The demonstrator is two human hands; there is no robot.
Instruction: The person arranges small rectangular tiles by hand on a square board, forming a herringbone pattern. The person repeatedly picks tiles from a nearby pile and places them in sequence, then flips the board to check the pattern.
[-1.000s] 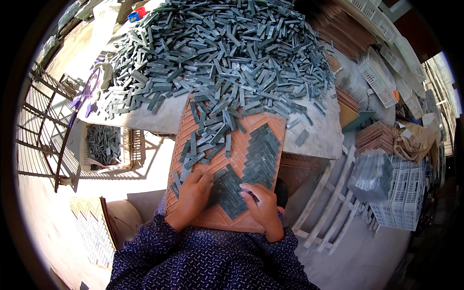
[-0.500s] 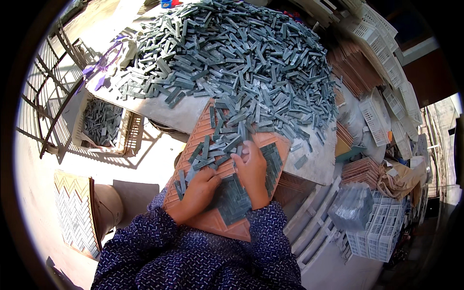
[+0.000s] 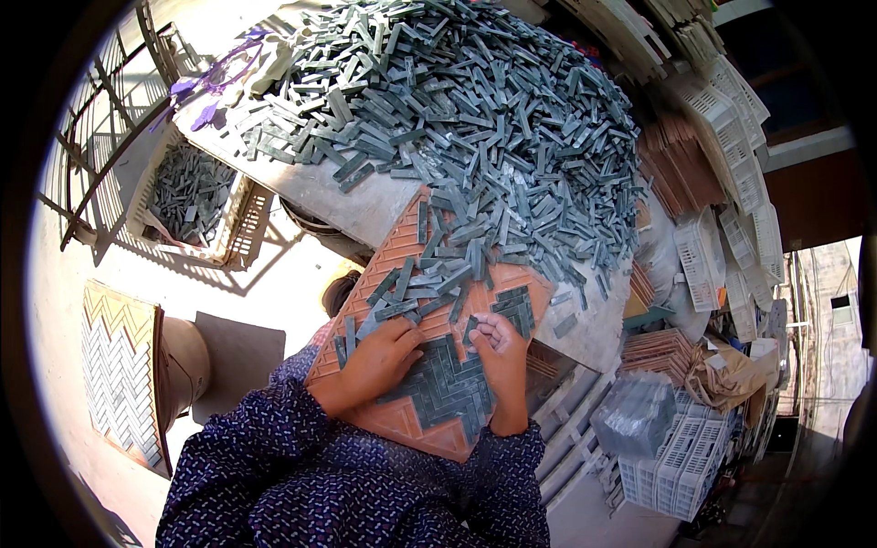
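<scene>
Centrally, an orange grooved board point(image 3: 416, 425) leans from the person's lap up onto the table point(image 3: 352, 205) edge; all places below are given from this board.

- Left hand point(image 3: 379, 361): flat on the board's lower left part, fingers curled loosely over loose grey strips point(image 3: 416, 279); gripping nothing that can be seen.
- Right hand point(image 3: 498, 347): at the board's middle right, fingertips pinched shut on one small grey strip, at the upper edge of the laid pattern.
- Laid pattern point(image 3: 448, 388): dark grey strips set in herringbone in the board's grooves, between and below the two hands; a second small patch point(image 3: 516, 306) lies just right of the right hand.
- Loose strips: scattered over the board's upper half, running on into the heap.
- Heap point(image 3: 475, 110): a great pile of the same grey strips on the table, above the board.
- Crate point(image 3: 196, 196): white slatted basket, upper left of the board, below the table edge, partly filled with strips.
- Finished panel point(image 3: 119, 374): flat, herringbone in pale and yellowish tones, far left of the board, on the floor.
- Stacked orange boards point(image 3: 676, 164): upper right of the board, beyond the heap.
- White crates point(image 3: 681, 461): stacked lower right of the board; more stand upper right.
- Clear bag point(image 3: 635, 416): right of the board, holding greyish pieces.
- Purple ribbon point(image 3: 215, 82): far upper left, at the table's corner.
</scene>
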